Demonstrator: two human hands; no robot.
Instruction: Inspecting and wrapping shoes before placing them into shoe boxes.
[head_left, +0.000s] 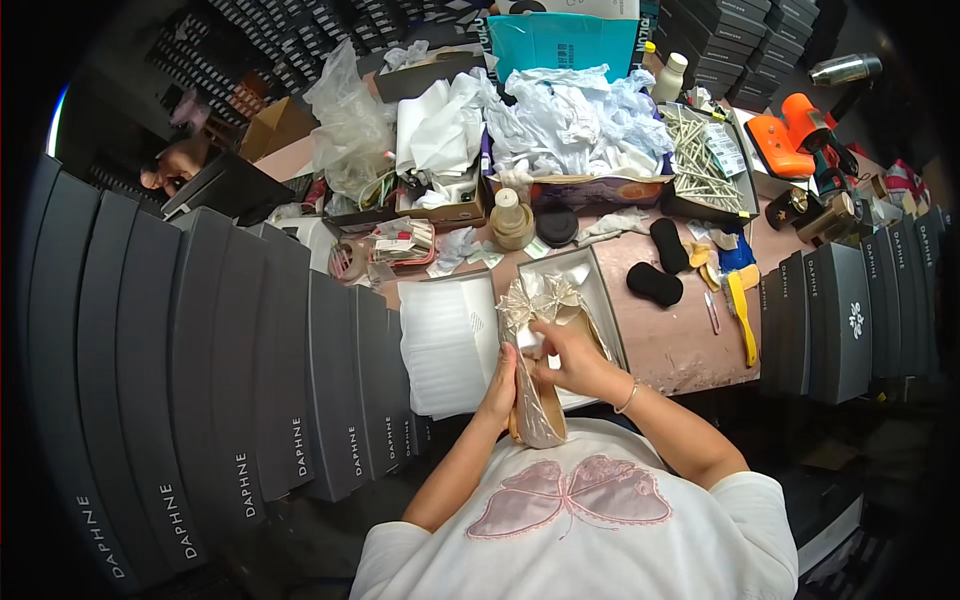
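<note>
A beige flat shoe [541, 425] with a ruffled bow on its toe is held up in front of my chest, toe pointing away. My left hand [498, 388] is wrapped round its left side. The curled fingers of my right hand [580, 362] are at the shoe's opening, pinching a white wad of tissue paper [529, 341] there. Just behind, the matching shoe [597, 330] lies in an open shoebox [612, 318], partly hidden by my right hand. To the left, white padded wrapping [447, 345] covers the other half of the box.
Grey shoeboxes [205, 340] are stacked at the left, with more [838, 320] at the right. Across the table's back stand a box of crumpled paper [580, 190] and a box of sticks [745, 190]. Black pads [655, 284], a yellow brush [742, 315] and a bottle [512, 225] are nearer.
</note>
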